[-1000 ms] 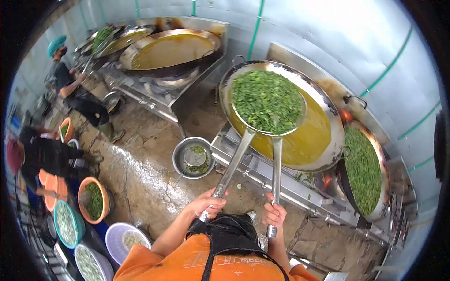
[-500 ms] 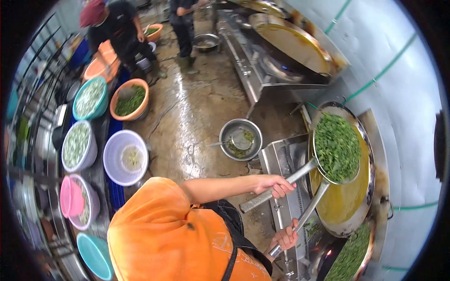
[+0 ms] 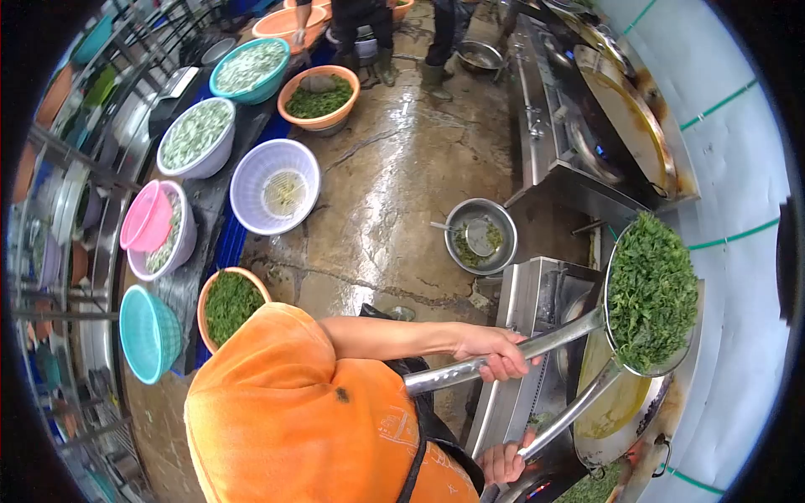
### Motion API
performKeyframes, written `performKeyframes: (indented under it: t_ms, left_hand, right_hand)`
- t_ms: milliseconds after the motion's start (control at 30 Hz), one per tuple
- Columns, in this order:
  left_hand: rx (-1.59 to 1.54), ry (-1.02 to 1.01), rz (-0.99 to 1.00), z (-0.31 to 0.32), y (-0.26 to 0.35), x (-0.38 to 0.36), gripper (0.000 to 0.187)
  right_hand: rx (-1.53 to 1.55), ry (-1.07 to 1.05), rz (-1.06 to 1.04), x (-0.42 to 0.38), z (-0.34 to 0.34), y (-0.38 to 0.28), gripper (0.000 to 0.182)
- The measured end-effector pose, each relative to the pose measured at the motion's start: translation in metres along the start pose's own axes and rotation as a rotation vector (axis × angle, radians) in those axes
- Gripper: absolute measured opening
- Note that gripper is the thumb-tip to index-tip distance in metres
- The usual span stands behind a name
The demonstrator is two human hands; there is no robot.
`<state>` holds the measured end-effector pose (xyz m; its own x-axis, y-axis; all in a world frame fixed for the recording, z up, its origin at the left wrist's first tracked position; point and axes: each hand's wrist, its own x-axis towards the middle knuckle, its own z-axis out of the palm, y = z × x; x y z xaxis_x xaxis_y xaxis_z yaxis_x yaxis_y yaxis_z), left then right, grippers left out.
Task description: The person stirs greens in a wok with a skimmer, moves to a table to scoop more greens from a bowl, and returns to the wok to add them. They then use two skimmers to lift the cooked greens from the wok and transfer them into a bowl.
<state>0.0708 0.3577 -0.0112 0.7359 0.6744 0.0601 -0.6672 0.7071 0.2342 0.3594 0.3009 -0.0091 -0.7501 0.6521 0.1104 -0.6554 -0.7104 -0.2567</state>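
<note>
My left hand point(image 3: 495, 352) is wrapped round a long metal handle point(image 3: 436, 377). Lower down, my right hand point(image 3: 503, 463) grips a second metal handle point(image 3: 570, 417). Both handles run up to a round strainer heaped with chopped green leaves point(image 3: 650, 293). The strainer hangs above a large wok of yellow oil point(image 3: 605, 411), over its upper part. Whether one or two strainers lie under the leaves is hidden.
A second large wok point(image 3: 629, 126) stands on the stove at upper right. A steel bowl point(image 3: 480, 236) is on the floor. Basins, including a purple basket point(image 3: 275, 186), line the left. Two people point(image 3: 362, 29) stand at the top. More greens point(image 3: 591, 486) lie at the lower right.
The view has turned, and surroundings sit differently in the frame. The heaped strainer has moved toward the wok's upper rim, showing more of its underside edge. Both hands keep their grips.
</note>
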Motion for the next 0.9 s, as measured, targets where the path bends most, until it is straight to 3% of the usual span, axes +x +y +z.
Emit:
performKeyframes:
  t_ms: [200,433,600,700,833,900]
  left_hand:
    - [0.035,0.036,0.204,0.046,-0.065,-0.076,0.025]
    - [0.055,0.289,0.458,0.059,-0.103,-0.194,0.023]
    - [-0.044,0.412,0.673,0.049,-0.147,-0.262,0.024]
    - [-0.108,0.465,0.793,0.034,-0.173,-0.304,0.024]
    - [-0.173,0.470,0.893,0.014,-0.187,-0.370,0.021]
    - [-0.253,0.529,0.941,0.000,-0.190,-0.403,0.020]
  right_hand:
    - [0.016,0.028,0.253,-0.040,0.025,-0.017,0.025]
    - [0.030,0.036,0.613,0.011,0.016,0.011,0.028]
    - [0.190,0.060,0.770,0.054,-0.010,0.059,0.025]
    - [0.266,0.195,0.924,0.099,0.025,0.112,0.025]
    - [0.249,0.151,1.156,0.154,0.014,0.166,0.026]
    - [0.198,0.207,1.143,0.165,-0.040,0.181,0.025]
